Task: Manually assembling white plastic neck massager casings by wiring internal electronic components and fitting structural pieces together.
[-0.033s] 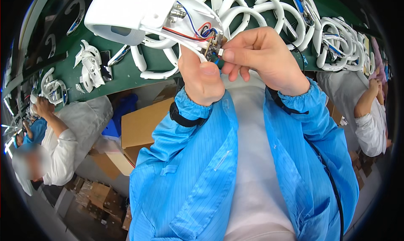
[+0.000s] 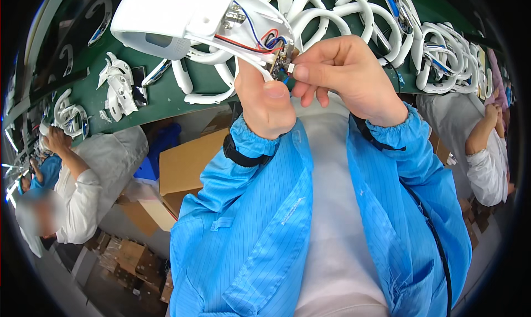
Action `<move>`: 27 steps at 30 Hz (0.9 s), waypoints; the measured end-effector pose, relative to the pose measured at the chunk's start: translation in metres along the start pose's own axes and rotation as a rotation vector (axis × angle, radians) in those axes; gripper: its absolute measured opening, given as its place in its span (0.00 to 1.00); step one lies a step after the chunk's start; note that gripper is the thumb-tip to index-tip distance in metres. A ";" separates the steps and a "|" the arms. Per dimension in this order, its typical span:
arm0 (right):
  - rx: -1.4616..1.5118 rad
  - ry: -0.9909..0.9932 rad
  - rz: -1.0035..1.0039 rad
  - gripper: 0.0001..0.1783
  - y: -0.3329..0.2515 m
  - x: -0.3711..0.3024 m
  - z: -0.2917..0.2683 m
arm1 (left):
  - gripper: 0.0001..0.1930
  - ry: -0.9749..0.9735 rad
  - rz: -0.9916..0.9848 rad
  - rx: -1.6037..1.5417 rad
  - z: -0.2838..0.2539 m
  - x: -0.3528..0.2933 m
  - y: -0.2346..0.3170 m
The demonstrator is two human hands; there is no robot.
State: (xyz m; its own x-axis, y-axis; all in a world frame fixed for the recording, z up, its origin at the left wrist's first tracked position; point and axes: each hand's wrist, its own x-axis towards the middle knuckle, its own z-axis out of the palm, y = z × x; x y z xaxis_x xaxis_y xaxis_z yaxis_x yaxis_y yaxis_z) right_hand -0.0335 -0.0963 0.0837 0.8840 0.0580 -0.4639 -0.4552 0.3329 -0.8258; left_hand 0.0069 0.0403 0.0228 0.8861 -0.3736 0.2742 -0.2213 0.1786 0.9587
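Note:
My left hand [image 2: 265,105] is closed round the narrow end of a white plastic housing [image 2: 166,15], its thumb along the lower edge. The open side of the housing shows red, black and blue wires [image 2: 243,43], a metal part [image 2: 233,18] and a small circuit board [image 2: 281,56]. At the board's right edge, a small white connector [image 2: 290,68] sits against the thumb and index fingertips of my right hand [image 2: 359,79], which pinch it. The fingertips partly cover the connector, so whether it is seated in the board cannot be seen.
Behind the housing, several white curved tubes [image 2: 359,13] lie on the green table [image 2: 160,98]. More white parts [image 2: 119,87] and a dark phone-like slab [image 2: 139,86] lie to the left. Cardboard boxes [image 2: 191,159] stand below. Co-workers sit at both sides, a white sleeve [image 2: 83,206] at left.

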 end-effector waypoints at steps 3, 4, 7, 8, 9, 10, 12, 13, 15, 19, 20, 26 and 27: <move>-0.012 -0.009 -0.009 0.13 -0.001 -0.001 -0.002 | 0.37 0.003 0.031 0.006 0.000 0.000 -0.001; -0.021 -0.013 -0.008 0.13 -0.001 -0.002 -0.002 | 0.37 -0.011 0.046 0.017 0.000 0.000 -0.002; -0.025 -0.008 0.000 0.13 -0.002 -0.003 -0.002 | 0.48 0.015 -0.095 0.028 0.003 0.000 0.004; -0.021 0.000 0.006 0.12 -0.002 -0.003 -0.001 | 0.48 0.013 -0.097 0.027 0.004 0.000 0.003; -0.020 0.002 0.007 0.12 -0.002 -0.003 -0.002 | 0.48 0.026 -0.101 0.012 0.004 0.000 0.002; -0.021 0.006 0.009 0.12 -0.002 -0.002 -0.002 | 0.48 0.039 -0.104 -0.002 0.005 0.000 0.001; -0.021 0.010 0.010 0.11 0.000 -0.001 -0.002 | 0.48 0.026 -0.126 0.015 0.004 -0.002 0.001; -0.054 0.043 -0.001 0.10 0.001 0.000 -0.001 | 0.48 0.014 -0.147 0.034 0.003 -0.003 0.001; -0.087 0.073 -0.015 0.10 0.007 0.002 0.000 | 0.46 -0.001 -0.159 0.042 0.002 -0.005 0.001; -0.250 0.217 -0.263 0.07 0.018 0.003 0.001 | 0.34 0.076 0.083 0.042 0.002 0.001 -0.012; -0.304 0.270 -0.313 0.07 0.019 0.003 0.001 | 0.35 0.032 0.047 0.054 -0.002 0.003 -0.005; -0.596 0.373 -0.702 0.09 0.016 0.003 0.008 | 0.38 0.063 -0.013 -0.055 0.000 0.008 0.000; -0.595 0.372 -0.704 0.09 0.018 0.006 0.008 | 0.38 0.065 -0.020 -0.092 0.000 0.008 0.000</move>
State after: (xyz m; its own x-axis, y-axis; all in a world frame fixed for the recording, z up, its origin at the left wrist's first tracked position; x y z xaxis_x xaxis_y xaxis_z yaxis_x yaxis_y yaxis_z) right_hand -0.0351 -0.0823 0.0687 0.9296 -0.3045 0.2074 0.0914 -0.3546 -0.9305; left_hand 0.0142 0.0370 0.0246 0.9152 -0.3186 0.2466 -0.1678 0.2551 0.9522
